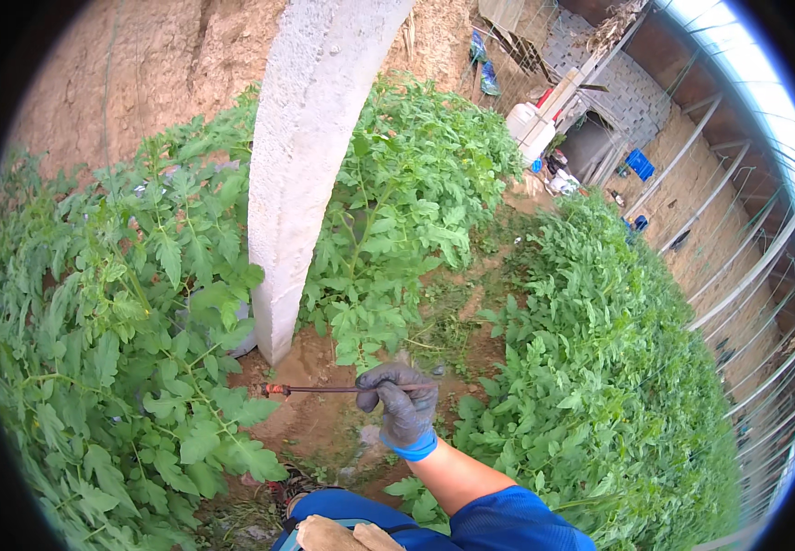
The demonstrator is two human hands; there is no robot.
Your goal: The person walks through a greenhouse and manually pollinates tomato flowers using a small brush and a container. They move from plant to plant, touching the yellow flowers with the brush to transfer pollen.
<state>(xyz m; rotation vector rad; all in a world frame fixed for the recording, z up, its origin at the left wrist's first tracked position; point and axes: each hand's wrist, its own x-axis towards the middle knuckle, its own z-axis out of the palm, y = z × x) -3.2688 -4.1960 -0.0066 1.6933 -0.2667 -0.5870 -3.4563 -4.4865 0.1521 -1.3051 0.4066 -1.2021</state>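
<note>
My right hand (pixel 403 403), in a dirty dark-grey glove with a blue cuff, is shut on a thin dark rod (pixel 322 390). The rod lies almost level across the view, its wet-looking orange-red tip (pixel 276 390) pointing left. That tip is close to the leaves of a tomato plant (pixel 198 413) on the left, below the foot of a concrete post (pixel 301 186). My left hand is out of view. At the bottom edge, in front of my blue clothing (pixel 349 506), is a tan object (pixel 342 536) that I cannot identify.
A soil path (pixel 473 303) with cut weeds runs between the left plants and a dense row of tomato plants (pixel 597 358). An earthen wall (pixel 149 62) stands behind. White containers (pixel 530 131), a blue crate (pixel 640 165) and a doorway (pixel 587 148) are farther off. Greenhouse poles (pixel 700 206) line the right.
</note>
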